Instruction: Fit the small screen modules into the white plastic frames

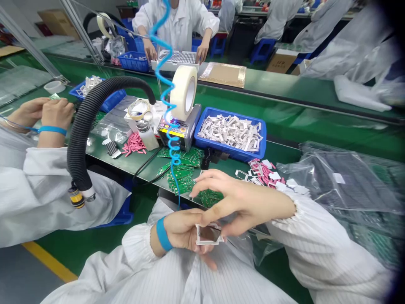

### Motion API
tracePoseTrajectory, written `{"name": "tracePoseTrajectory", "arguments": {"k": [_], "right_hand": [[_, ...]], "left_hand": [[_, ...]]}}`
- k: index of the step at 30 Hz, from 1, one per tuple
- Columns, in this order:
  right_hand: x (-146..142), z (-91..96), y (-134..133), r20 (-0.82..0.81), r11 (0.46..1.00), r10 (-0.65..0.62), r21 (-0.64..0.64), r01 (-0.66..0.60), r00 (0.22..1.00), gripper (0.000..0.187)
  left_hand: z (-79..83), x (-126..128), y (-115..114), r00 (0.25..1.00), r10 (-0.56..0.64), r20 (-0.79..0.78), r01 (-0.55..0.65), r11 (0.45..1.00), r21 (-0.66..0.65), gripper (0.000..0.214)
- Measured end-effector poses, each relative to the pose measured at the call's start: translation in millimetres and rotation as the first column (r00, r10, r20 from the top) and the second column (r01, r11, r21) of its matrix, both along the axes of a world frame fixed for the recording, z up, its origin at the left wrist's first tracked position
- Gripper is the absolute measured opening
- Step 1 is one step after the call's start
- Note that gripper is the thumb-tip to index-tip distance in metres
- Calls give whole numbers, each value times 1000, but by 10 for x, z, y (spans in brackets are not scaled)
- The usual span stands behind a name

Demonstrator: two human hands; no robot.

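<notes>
White-rimmed square frame [209,234], with a dark, glossy centre, sits between my two hands in front of my white smock [177,278]. My left grip [180,230], a blue wristband [162,233] at its wrist, closes around the frame's left side, with the fingers curled behind it. My right grip [243,207] pinches the frame's top edge with its thumb, while the other fingers [215,178] arch out toward the tabletop [278,147]. Just beyond those fingers lie green circuit boards [183,179], and to their right is a heap of pink and white strips [264,173]. Farther on stand a blue plastic tray [207,116] of white pieces, a tape dispenser [179,126] holding a white roll, and a clear bottle [147,135]. A grey antistatic bag [348,181] lies at the right. On my left, a co-worker's hands [57,114] work beside a black corrugated hose [85,126].
</notes>
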State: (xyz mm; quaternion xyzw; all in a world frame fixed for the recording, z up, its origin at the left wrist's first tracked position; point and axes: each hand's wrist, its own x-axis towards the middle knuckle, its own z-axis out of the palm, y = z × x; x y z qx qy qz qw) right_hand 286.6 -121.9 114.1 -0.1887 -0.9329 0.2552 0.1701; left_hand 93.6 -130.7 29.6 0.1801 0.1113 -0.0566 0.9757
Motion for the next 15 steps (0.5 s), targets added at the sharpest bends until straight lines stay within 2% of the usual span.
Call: {"name": "tracePoseTrajectory", "arguments": {"k": [9, 10, 13, 15], "right_hand": [[-8, -126, -151, 215, 999, 33, 16, -37, 976, 29], [-9, -121, -182, 223, 999, 27, 18, -32, 974, 32], [59, -103, -305, 184, 998, -66, 10, 66, 981, 53], [223, -150, -398, 137, 973, -226, -22, 231, 964, 55]], "left_hand": [[-166, 17, -119, 999, 40, -31, -41, 998, -50, 28], [-187, 19, -131, 997, 72, -25, -73, 996, -48, 27], [-234, -2, -139, 967, 253, 21, -252, 967, -32, 24], [-251, -43, -127, 935, 353, 24, -352, 935, -30, 28]]}}
